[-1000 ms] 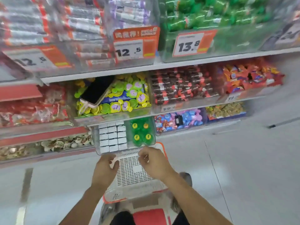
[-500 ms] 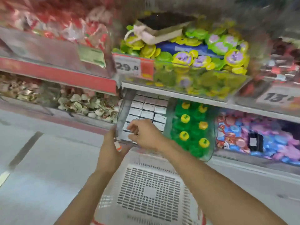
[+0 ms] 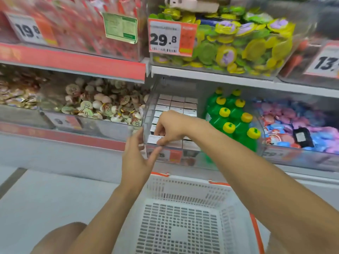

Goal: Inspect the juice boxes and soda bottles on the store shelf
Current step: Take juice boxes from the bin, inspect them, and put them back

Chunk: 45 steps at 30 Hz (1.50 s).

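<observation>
The right hand (image 3: 170, 128) pinches a small white juice carton (image 3: 156, 139) at the clear bin's (image 3: 146, 114) front row; the left hand (image 3: 137, 154), fingers loosely open, waits just below-left.

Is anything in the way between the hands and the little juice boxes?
Nothing visible is. The right hand already reaches over the clear bin's front wall and pinches a juice box in the front row. The left hand is at the bin's front corner, fingers straight, next to that box.
</observation>
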Available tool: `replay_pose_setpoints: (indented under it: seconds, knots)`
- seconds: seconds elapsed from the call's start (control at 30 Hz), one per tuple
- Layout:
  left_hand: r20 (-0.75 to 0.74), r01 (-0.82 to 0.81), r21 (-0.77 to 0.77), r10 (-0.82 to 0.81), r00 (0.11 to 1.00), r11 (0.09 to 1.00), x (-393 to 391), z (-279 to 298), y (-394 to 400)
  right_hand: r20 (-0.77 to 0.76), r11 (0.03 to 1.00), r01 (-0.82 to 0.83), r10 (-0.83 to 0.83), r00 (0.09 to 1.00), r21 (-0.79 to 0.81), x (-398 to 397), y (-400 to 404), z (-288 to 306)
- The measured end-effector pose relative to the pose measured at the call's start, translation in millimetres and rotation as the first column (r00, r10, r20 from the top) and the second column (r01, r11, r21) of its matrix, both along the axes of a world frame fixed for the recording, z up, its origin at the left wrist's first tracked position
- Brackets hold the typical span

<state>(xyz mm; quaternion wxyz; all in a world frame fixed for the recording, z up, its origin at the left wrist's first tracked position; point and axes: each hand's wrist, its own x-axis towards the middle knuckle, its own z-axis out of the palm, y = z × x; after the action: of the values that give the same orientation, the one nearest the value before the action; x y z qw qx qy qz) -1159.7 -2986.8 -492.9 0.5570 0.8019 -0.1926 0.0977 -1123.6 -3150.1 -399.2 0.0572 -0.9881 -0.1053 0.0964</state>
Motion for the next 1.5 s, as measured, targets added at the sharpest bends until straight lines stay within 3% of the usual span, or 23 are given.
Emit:
replay_pose_setpoints:
  seconds: [0.3,0.43,0.53,0.63,0.73,0.8,0.9,1.0,1.07,1.13,1.2,1.33,1.5]
  knots:
    - [-0.041,0.067,0.156,-0.061,0.997,0.986,1,13,9,0.036,0.994,0.075,-0.078,0.996,0.073,-9,1,14]
    - [0.051,-0.022,0.209,0.012,0.999,0.978,-9,36,16,0.246,0.987,0.027,-0.067,0.967,0.16,-29,-5,36]
    - [0.116,0.031,0.138,-0.048,0.992,0.99,-19,67,15,0.399,0.923,-0.067,-0.098,0.912,0.38,-60,-17,63]
    - [0.086,0.216,0.114,-0.226,0.97,0.97,-25,101,9,0.456,0.748,-0.177,-0.185,0.87,0.64,-93,-28,76]
    - [-0.012,0.451,0.055,-0.451,0.892,0.891,-37,121,1,0.331,0.452,-0.187,-0.263,0.906,0.872,-118,-41,69]
    - [-0.115,0.509,-0.062,-0.513,0.851,0.859,-48,122,-6,0.219,0.248,-0.149,-0.287,0.933,0.957,-132,-48,56]
    - [-0.329,0.461,-0.278,-0.535,0.778,0.842,-59,106,-17,0.042,0.022,-0.036,-0.376,0.926,0.999,-143,-46,31]
    - [-0.492,0.346,-0.513,-0.6,0.631,0.785,-63,89,-27,-0.139,-0.157,0.077,-0.438,0.888,0.985,-148,-39,2]
    - [-0.534,0.293,-0.559,-0.607,0.588,0.776,-62,81,-32,-0.264,-0.302,0.136,-0.438,0.859,0.943,-153,-34,-11]
    - [-0.572,0.27,-0.556,-0.598,0.562,0.786,-64,72,-34,-0.356,-0.389,0.188,-0.424,0.832,0.902,-161,-32,-22]
    - [-0.613,0.262,-0.541,-0.588,0.528,0.799,-69,65,-35,-0.393,-0.364,0.241,-0.432,0.812,0.899,-171,-31,-31]
    - [-0.625,0.31,-0.461,-0.552,0.552,0.832,-85,61,-38,-0.356,-0.183,0.306,-0.465,0.811,0.934,-186,-30,-39]
    - [-0.584,0.381,-0.396,-0.55,0.597,0.835,-89,62,-49,-0.319,-0.146,0.287,-0.545,0.775,0.947,-192,-43,-32]
